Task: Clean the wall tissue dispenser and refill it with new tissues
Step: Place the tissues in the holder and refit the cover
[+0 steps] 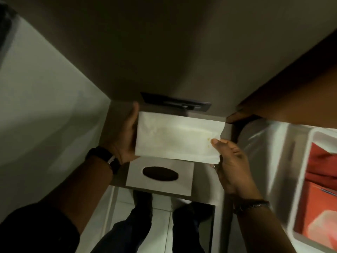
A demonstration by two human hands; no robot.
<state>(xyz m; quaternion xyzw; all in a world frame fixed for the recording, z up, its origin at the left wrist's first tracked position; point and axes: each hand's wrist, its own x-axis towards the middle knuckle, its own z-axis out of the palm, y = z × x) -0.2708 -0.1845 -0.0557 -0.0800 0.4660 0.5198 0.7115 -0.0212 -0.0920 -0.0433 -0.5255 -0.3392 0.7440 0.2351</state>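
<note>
A white stack of tissues [175, 136] is held flat between both hands, just below a dark wall recess [176, 104]. My left hand [125, 136] grips its left end. My right hand [231, 161] pinches its right edge, thumb on top. Directly under the stack hangs the dispenser's open flap [184, 178], a pale panel with a dark oval slot [160, 173]. The inside of the recess is mostly hidden in shadow.
A white tray [300, 179] holding red and orange items stands at the right, on clear plastic sheeting [264, 148]. A brown wooden surface [291, 99] runs along the upper right. A pale wall [45, 106] closes the left side. My legs stand on white floor tiles [160, 225] below.
</note>
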